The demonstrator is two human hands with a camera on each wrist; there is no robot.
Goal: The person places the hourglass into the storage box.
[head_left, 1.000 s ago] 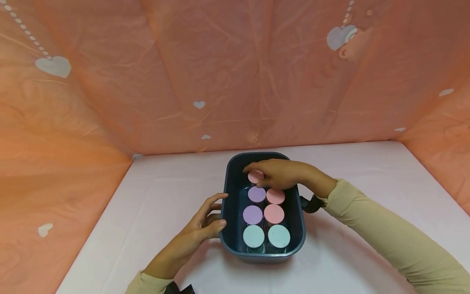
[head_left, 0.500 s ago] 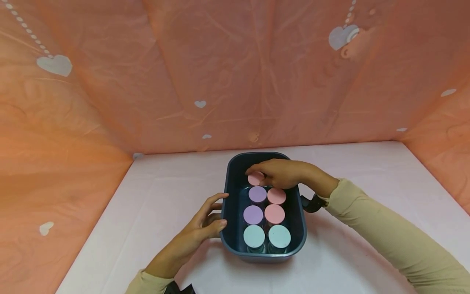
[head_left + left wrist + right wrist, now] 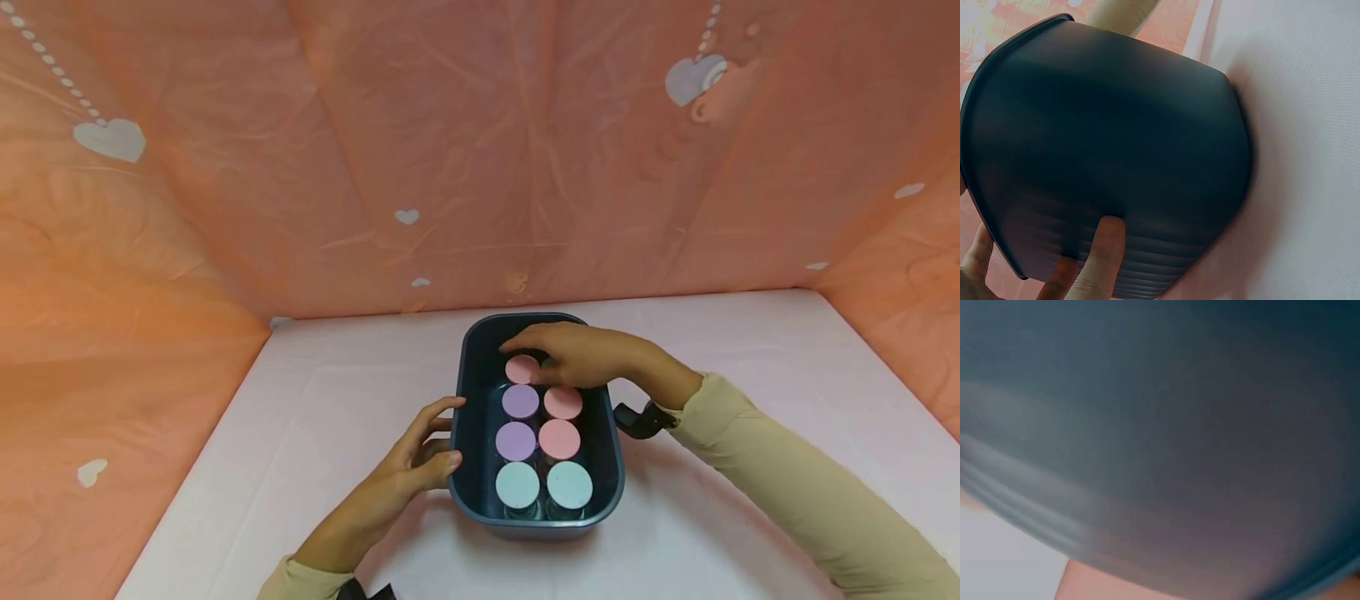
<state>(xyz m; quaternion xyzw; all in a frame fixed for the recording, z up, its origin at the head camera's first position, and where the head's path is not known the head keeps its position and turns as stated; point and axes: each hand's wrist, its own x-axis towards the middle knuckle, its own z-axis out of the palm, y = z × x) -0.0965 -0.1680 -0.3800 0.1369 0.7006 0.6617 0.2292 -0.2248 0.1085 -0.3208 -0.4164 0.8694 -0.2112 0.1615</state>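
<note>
A dark blue bin [image 3: 480,425] stands on the white surface, holding jars with round lids in two rows. In the far part of the bin, my right hand [image 3: 581,354] pinches a pink-lidded jar [image 3: 522,368] between fingers and thumb; the jar's body is hidden. My left hand [image 3: 408,462] rests against the bin's left side, thumb and forefinger at the rim; in the left wrist view, fairly straight fingers [image 3: 1100,256] press on the outer wall. The right wrist view holds only the bin's blurred wall [image 3: 1147,437], without the hand.
Two purple lids [image 3: 516,441], two more pink lids [image 3: 559,439] and two pale mint lids [image 3: 569,485] fill the bin's middle and near part. An orange sheet with white hearts [image 3: 480,167] hangs behind and at both sides of the white surface [image 3: 360,358].
The pinched pink-lidded jar has shifted slightly toward the near side of the bin, and the purple lid beside it a little too. My left hand has stayed put.
</note>
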